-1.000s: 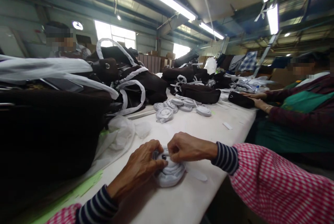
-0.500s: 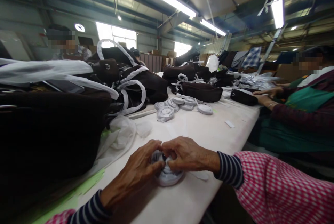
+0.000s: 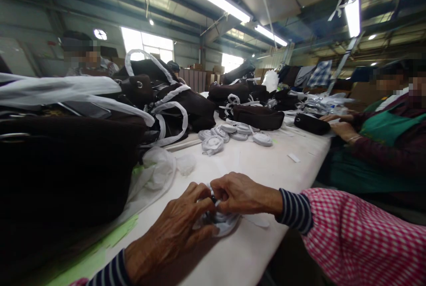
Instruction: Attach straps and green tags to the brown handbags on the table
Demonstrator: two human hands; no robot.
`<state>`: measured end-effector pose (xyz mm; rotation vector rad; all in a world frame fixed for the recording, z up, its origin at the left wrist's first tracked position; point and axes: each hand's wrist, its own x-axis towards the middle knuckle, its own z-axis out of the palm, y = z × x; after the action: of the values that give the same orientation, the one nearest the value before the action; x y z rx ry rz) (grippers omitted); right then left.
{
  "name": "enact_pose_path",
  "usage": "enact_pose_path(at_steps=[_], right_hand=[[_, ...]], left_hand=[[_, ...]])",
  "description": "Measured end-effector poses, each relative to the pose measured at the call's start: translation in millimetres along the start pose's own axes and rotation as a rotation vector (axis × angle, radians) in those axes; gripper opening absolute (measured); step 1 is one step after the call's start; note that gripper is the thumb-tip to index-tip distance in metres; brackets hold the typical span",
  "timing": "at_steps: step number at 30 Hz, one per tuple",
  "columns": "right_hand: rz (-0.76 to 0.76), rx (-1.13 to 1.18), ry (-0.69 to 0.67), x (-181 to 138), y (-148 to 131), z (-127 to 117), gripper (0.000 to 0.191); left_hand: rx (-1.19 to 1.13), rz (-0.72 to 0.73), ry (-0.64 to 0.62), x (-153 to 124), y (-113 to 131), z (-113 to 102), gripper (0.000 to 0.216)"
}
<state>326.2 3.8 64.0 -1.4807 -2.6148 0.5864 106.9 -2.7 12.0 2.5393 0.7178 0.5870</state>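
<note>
A coiled strap wrapped in white tissue lies on the white table, partly hidden under my fingers. My left hand is curled over its left side, fingers bent and thumb along the near edge. From the right, my right hand pinches the top of the coil, fingertips close to those of my left hand. A small dark bit shows between the two hands; I cannot make out what it is. Farther up the table sit several similar wrapped coils.
Dark bags with white-wrapped handles are heaped at the left and back. A large dark bag stands close on my left, beside crumpled tissue and green sheets. At right, a co-worker in a green apron handles a small black pouch.
My left hand has shifted over the coil, covering more of its near left side. My right hand has closed more tightly at the top. The coil stays in about the same place.
</note>
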Motion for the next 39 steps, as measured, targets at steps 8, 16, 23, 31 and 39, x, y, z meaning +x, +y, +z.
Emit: enact_pose_path(at_steps=[8, 16, 23, 31, 39], right_hand=[[-0.095, -0.399, 0.041, -0.6, -20.0, 22.4, 0.025], [-0.237, -0.288, 0.114, -23.7, -0.8, 28.1, 0.012], [-0.295, -0.369, 0.260, -37.0, 13.4, 52.9, 0.014], [-0.257, 0.079, 0.376, -58.0, 19.3, 23.9, 0.038], [-0.263, -0.315, 0.422, -53.9, 29.7, 84.9, 0.057]], left_hand=[[-0.121, -0.052, -0.032, -5.7, 0.2, -3.3, 0.034], [-0.316, -0.066, 0.153, -10.7, -10.0, 10.4, 0.012], [-0.231, -0.079, 0.143, -9.8, -5.4, 8.3, 0.018], [0.284, 0.135, 0.178, -17.2, -7.1, -4.4, 0.061], [0.688, 0.160, 0.212, -26.5, 4.4, 33.0, 0.074]])
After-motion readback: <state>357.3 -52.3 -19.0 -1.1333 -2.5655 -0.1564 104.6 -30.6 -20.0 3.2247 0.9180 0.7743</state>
